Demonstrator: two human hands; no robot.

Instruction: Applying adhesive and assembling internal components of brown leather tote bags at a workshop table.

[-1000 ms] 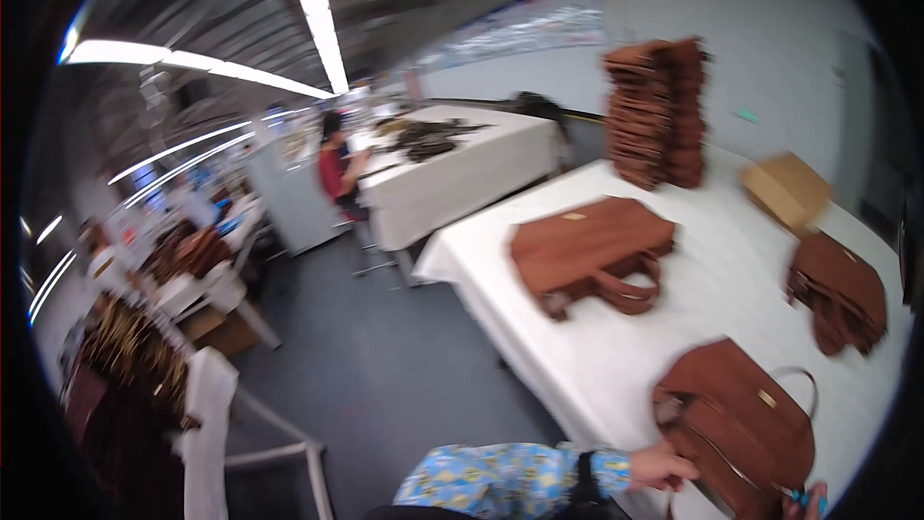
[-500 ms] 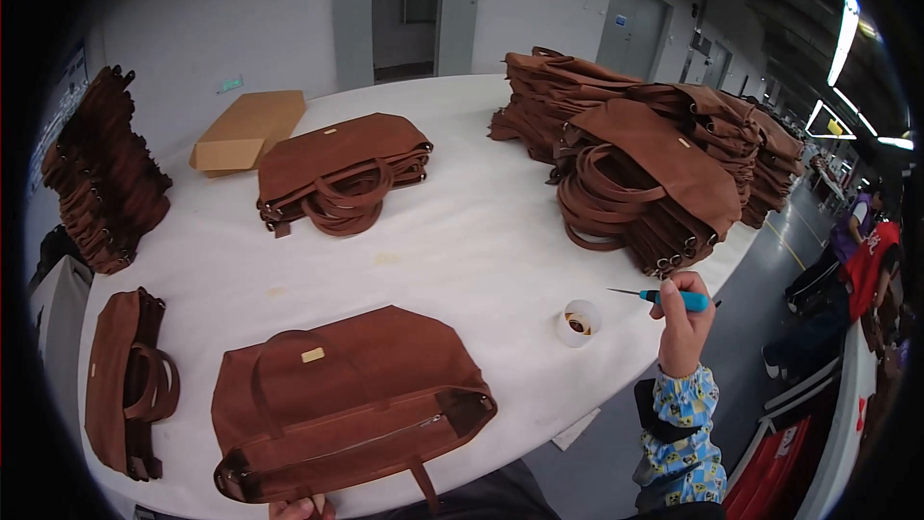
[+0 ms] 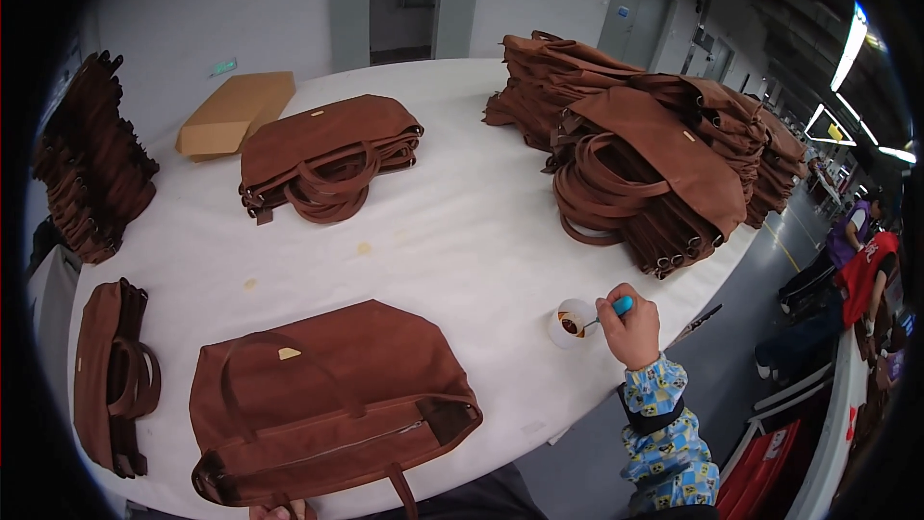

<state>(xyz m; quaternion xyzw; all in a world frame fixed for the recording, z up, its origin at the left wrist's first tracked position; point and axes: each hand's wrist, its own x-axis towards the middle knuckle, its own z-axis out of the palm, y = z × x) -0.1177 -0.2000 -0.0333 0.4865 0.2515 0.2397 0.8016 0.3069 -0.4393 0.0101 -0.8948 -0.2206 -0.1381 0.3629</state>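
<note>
A brown handbag (image 3: 337, 356) lies on its side in front of me. Its zipped opening faces me and a small gold plate (image 3: 289, 353) sits on its upper panel. My left hand (image 3: 281, 510) grips the bag's near edge by a strap; only its fingertips show at the bottom of the view. On the right, my right hand (image 3: 630, 329) is closed round an awl with a blue handle (image 3: 623, 305). Its thin shaft points down-left into a small white cup (image 3: 558, 332) with something dark brown inside. The shaft's tip is hard to make out at the cup's rim.
Stacked brown bags (image 3: 664, 164) fill the far right of the white table (image 3: 452, 231). More lie at the far middle (image 3: 332, 149), left edge (image 3: 111, 376) and far left (image 3: 91, 164). A cardboard box (image 3: 236, 116) stands behind. People (image 3: 866, 270) are beyond the table, right.
My right hand has moved left and down, bringing the awl from above the table's edge to the cup. My left hand still holds the bag. The whole view has shifted slightly.
</note>
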